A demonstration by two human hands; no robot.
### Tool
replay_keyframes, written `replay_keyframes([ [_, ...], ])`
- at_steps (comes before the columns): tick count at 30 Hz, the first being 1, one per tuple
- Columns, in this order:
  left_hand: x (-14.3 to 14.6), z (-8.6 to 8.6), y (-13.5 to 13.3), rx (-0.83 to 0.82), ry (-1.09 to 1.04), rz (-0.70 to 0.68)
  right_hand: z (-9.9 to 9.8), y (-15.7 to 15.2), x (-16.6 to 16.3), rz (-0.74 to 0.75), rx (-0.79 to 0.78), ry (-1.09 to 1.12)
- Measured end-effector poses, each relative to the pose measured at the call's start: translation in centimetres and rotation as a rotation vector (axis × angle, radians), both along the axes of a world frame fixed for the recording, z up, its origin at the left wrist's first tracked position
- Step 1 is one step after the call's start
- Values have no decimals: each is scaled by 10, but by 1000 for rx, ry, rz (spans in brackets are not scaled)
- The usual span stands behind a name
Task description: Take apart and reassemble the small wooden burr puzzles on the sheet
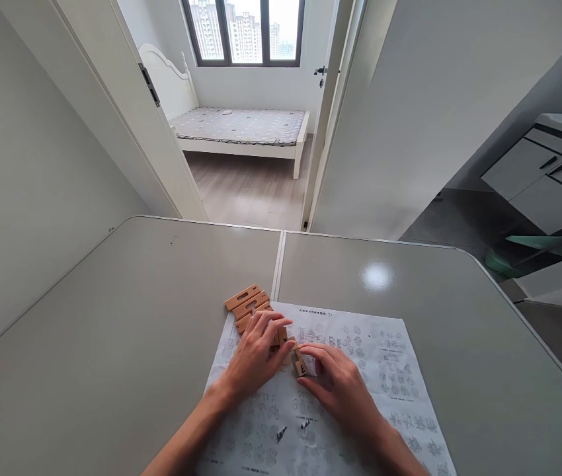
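**Right grip (343, 383) pinching the numbered block (301, 367)**

My right grip pinches the numbered block between thumb and fingers; the figure 3 shows on the near end. The block is at the upper left part of the printed sheet (375, 357), just beside my left thumb. My left grip (257, 349) is curved, palm down, over further wooden pieces; I cannot tell whether it pinches any, because the fingers hide the contact. Beyond it, slotted wooden bars (250, 305) lie side by side at the sheet's far left corner. The sheet lies on the grey tabletop (162, 317), whose seam (278, 264) meets the sheet's far edge.
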State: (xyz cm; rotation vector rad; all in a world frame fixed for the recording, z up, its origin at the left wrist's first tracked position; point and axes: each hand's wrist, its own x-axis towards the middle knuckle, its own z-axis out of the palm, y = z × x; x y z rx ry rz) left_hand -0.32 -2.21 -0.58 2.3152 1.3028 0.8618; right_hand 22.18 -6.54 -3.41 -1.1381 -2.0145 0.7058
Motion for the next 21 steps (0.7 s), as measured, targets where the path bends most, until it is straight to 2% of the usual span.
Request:
replay_keyframes([
  [5, 1, 10, -3, -67, 68, -163, 5, -1, 0, 25, -81, 31],
  [8, 2, 13, -5, -86, 93, -211, 9, -1, 1, 58, -95, 65],
  [21, -2, 7, -1, -45, 125, -142, 8, -1, -2, 3, -106, 104],
])
